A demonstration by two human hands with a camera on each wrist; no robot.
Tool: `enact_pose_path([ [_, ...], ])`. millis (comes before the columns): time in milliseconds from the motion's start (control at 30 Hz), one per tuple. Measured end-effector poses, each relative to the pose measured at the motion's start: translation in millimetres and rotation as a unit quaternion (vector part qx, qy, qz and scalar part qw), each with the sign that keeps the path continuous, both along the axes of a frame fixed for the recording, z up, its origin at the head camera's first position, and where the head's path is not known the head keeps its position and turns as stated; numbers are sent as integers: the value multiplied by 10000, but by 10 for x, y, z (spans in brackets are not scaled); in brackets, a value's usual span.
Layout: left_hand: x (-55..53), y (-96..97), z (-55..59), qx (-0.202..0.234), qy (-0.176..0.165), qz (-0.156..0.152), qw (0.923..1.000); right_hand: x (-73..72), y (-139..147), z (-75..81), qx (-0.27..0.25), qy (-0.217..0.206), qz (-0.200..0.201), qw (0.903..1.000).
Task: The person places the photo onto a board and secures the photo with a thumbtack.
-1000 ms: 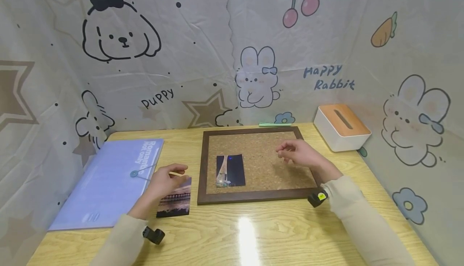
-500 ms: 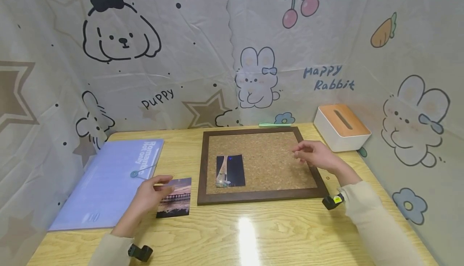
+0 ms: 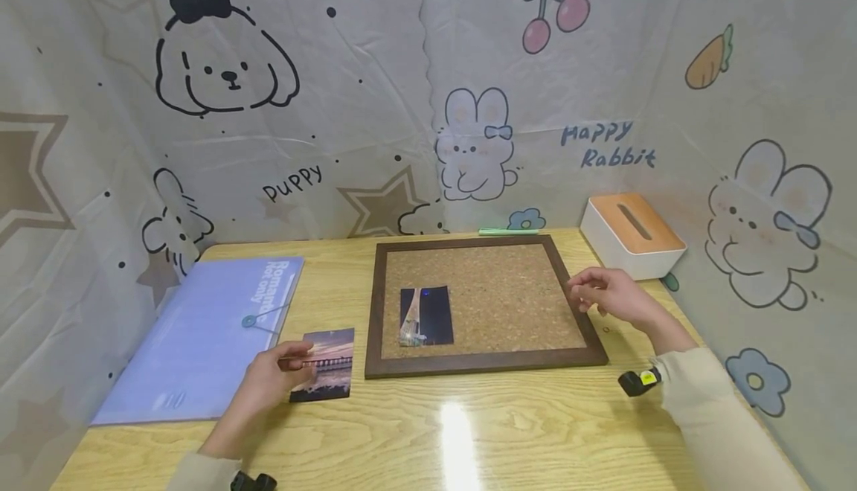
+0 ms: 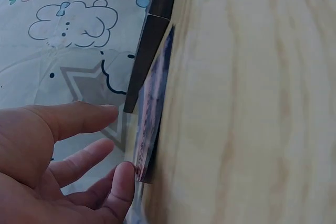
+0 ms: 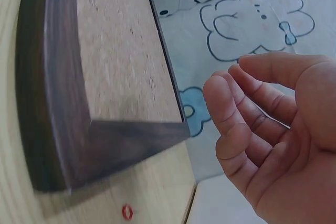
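My left hand (image 3: 268, 378) hovers over the left edge of a photo (image 3: 332, 376) of a pier under a pink sky, which lies on the table. In the left wrist view its fingers are loosely bent beside the photo's edge and hold nothing. My right hand (image 3: 616, 297) is above the right side of a dark-framed cork board (image 3: 482, 361). The right wrist view shows that hand with relaxed, part-curled fingers and nothing between them. On the board's left part lies a second photo (image 3: 435, 320), a dark night scene with a pale tower.
A lilac document folder (image 3: 201, 335) with a string button lies at the left. A white tissue box (image 3: 632, 242) with a wooden lid stands at the back right, and a green pen (image 3: 509, 231) lies behind the board. A small red ring (image 5: 127, 212) is on the table beside the frame.
My right hand has moved right, from over the cork to the frame's right side. My left hand has drawn back left and toward me, uncovering more of the pier photo.
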State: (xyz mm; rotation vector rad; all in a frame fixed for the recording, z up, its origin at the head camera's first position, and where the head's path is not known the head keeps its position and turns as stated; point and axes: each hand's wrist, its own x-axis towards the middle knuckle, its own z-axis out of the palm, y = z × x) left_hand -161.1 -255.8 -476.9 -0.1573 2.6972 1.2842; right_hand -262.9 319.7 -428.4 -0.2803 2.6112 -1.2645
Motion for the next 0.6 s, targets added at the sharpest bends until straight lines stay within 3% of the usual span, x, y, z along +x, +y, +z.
enact_pose_path([
  [133, 6, 11, -24, 6, -94, 106, 9999, 8, 96, -48, 24, 35, -43, 10000],
  [600, -12, 27, -1, -488, 210, 76, 9986, 1, 416, -274, 175, -366, -159, 9991],
])
